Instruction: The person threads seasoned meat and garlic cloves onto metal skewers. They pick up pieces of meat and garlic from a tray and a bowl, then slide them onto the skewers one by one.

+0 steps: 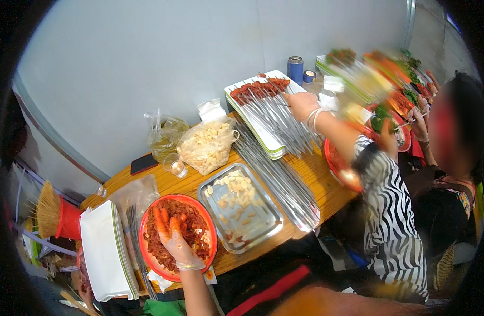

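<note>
My left hand (176, 243), in a clear plastic glove, reaches into a red bowl (213, 241) of reddish, sauce-coated meat pieces (197, 218). Its orange-stained fingers are spread apart on the meat, and no grip shows. Just right of the bowl is a metal tray (276, 224) with pale peeled cloves, which look like garlic. My right hand does not show; a blurred skin-toned shape at the lower edge is too smeared to make out. Beyond, the hand of a co-worker (303, 108) in a zebra-striped sleeve touches meat skewers (260, 90) on a white tray (271, 139).
Bare metal skewers (276, 174) lie beside the metal tray. Behind it stand a bag of cloves (206, 146), a small clear cup (175, 166) and a dark phone (144, 164). A white tray (107, 253) lies left. Another person (452, 195) works far right.
</note>
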{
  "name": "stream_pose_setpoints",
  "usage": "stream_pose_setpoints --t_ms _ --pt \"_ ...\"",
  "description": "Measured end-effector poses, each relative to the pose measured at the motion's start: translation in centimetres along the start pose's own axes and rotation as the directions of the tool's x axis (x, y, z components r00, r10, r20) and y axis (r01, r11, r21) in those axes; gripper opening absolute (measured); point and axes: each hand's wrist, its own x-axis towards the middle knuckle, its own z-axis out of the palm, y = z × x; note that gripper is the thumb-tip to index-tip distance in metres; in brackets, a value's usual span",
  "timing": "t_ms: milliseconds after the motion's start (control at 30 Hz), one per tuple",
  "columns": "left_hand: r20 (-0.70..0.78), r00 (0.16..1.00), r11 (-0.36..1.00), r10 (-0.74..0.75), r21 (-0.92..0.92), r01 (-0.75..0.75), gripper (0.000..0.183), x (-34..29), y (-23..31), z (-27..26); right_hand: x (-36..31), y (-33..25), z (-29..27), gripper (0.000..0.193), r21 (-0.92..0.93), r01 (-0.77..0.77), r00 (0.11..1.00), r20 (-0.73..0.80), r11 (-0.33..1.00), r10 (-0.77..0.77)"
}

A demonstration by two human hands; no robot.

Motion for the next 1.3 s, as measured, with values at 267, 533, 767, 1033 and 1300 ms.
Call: stream_pose_setpoints --t_ms 267,533,767,1033,1300 --pt "0.032 0.998 0.998 -0.061 0.013 0.061 0.049 -1.0 -1.0 -1.3 2.0 0.8 3.6 0.017 -0.069 0.020 0.999 0.027 0.997 -0.018" --pt "0.054 0.997 0.996 -0.063 0.074 0.059 0.047 -1.5 -0.9 -0.8 1.2 1.0 3.3 0.019 -0.100 0.039 0.995 0.099 0.994 -0.029" --pt "0.019 0.992 0.992 -0.128 0.018 0.128 0.042 -2.7 -1.1 -0.3 -4.7 -2.8 -1.4 0.037 0.263 -0.127 0.905 0.425 0.956 0.003" --pt "0.038 0.991 0.977 -0.126 -0.170 0.131 0.045 -2.7 -0.5 -2.7 -12.8 -7.4 4.0 0.039 0.188 -0.125 0.849 0.528 0.974 0.007" --pt "-0.018 0.987 0.978 -0.159 -0.138 0.155 0.041 -2.8 -0.1 -3.2 -12.4 -8.0 7.4 0.030 0.178 -0.134 0.850 0.526 0.975 0.020"
